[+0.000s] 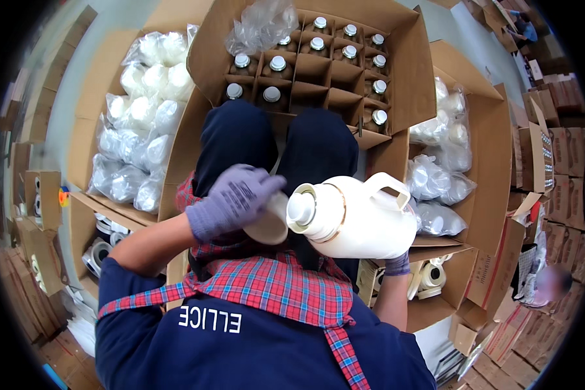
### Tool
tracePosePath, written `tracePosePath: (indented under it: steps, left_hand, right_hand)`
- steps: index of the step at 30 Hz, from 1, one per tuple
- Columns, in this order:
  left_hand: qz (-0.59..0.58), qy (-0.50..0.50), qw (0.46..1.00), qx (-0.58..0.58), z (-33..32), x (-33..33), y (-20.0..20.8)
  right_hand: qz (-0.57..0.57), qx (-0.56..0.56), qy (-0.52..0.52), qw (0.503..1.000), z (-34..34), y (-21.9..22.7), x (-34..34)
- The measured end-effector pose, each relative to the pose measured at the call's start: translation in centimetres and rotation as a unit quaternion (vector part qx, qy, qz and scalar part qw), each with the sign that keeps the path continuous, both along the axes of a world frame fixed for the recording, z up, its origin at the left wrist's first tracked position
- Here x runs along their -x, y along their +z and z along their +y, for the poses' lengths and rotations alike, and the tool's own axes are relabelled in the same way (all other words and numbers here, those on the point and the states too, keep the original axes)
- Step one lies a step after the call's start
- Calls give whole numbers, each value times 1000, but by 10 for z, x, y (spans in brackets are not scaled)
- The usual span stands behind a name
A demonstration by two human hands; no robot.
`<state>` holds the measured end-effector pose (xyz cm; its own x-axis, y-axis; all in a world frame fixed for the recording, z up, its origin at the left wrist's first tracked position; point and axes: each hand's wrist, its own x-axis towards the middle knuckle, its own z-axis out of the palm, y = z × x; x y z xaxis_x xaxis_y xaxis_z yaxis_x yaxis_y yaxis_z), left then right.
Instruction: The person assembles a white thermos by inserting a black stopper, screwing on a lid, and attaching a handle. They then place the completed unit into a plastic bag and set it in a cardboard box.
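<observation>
A cream-coloured thermos jug (370,224) with a loop handle lies tilted on its side above my lap, its mouth toward the left. A pale round stopper (301,208) sits in that mouth. My right hand (398,264), in a purple glove, supports the jug's base from below; most of its fingers are hidden behind the jug. In my left hand (240,198), also gloved in purple, is a cream cup-shaped lid (270,224), held just left of the jug's mouth and apart from it. The left fingertips are partly blurred.
In front of my knees stands a divided carton (396,78) with several white-capped bottles (277,64) and a crumpled clear bag (260,26). Open cartons on both sides hold plastic-wrapped white pieces (153,78). Lower boxes contain round parts (431,275). Another person (533,279) is at the right.
</observation>
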<state>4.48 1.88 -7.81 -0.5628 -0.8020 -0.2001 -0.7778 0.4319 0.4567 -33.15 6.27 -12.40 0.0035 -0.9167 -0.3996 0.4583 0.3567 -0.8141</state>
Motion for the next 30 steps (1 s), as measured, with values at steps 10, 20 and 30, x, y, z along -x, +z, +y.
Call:
tracePosePath:
  steps: [10, 20, 30]
  left_hand:
    - [143, 160, 964, -160, -12, -36, 83]
    - [671, 316, 642, -193, 9, -16, 26]
    - [588, 84, 804, -26, 34, -56, 24]
  right_hand:
    - [118, 11, 63, 991, 46, -3, 3]
    - [163, 86, 15, 983, 27, 64, -13]
    - [324, 251, 309, 858, -81, 20, 15]
